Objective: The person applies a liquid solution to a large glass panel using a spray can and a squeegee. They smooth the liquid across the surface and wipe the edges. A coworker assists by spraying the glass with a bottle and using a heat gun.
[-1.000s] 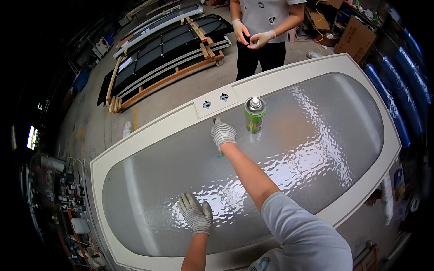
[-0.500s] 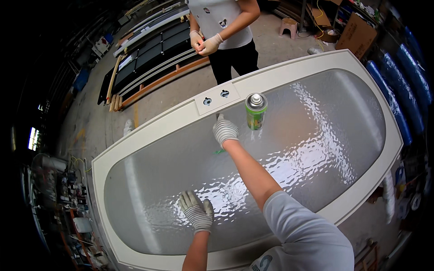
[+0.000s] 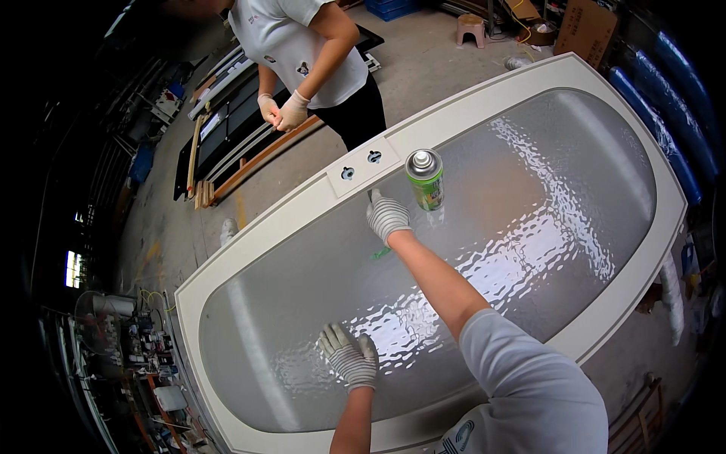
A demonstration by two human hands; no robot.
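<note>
A large cream door panel (image 3: 522,76) with a rounded pane of rippled glass (image 3: 302,303) lies flat in front of me. My left hand (image 3: 350,359), in a striped glove, rests palm down on the near part of the glass, fingers stretched out. At the far edge of the pane, my gloved right hand (image 3: 389,218) has its fingers curled in, with a small dark tip at the fingertips that I cannot make out. Just right of it stands a green spray can (image 3: 427,181) with a silver top. A small green mark (image 3: 381,253) shows on the glass below that hand.
Beyond the panel stands a person in a white shirt (image 3: 302,57), gloved hands together. A plate with two cut-outs (image 3: 361,167) sits on the far frame. Dark panels on a rack (image 3: 238,140) are behind left; blue wrapped rolls (image 3: 658,129) stand at right.
The view has turned slightly, so the panel sits tilted more. The other person appears further left. Both my hands keep about the same places on the glass.
</note>
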